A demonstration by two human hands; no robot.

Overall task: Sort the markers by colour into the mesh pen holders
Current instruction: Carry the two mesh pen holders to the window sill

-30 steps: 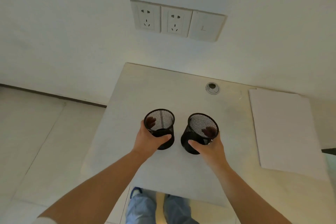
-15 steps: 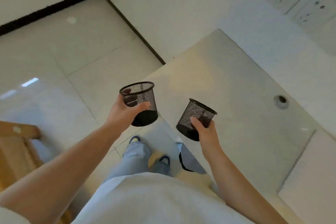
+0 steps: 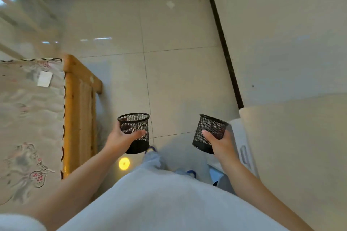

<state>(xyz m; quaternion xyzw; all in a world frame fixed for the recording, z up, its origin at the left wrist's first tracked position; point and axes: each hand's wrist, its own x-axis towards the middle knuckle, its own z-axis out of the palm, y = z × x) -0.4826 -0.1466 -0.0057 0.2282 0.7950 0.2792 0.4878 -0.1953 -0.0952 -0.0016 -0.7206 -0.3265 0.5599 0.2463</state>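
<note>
Above glossy tiles [image 3: 178,80], hands grip round (black) mesh holders [image 3: 135,131].

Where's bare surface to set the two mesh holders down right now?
Nearest bare patch: the pale desk top right of the right hand and its mesh holder, bounded by the wall behind. The patterned cloth surface left of the wooden rail is bare except for a white card. Between them only floor tiles under the left hand and its mesh holder.
</note>
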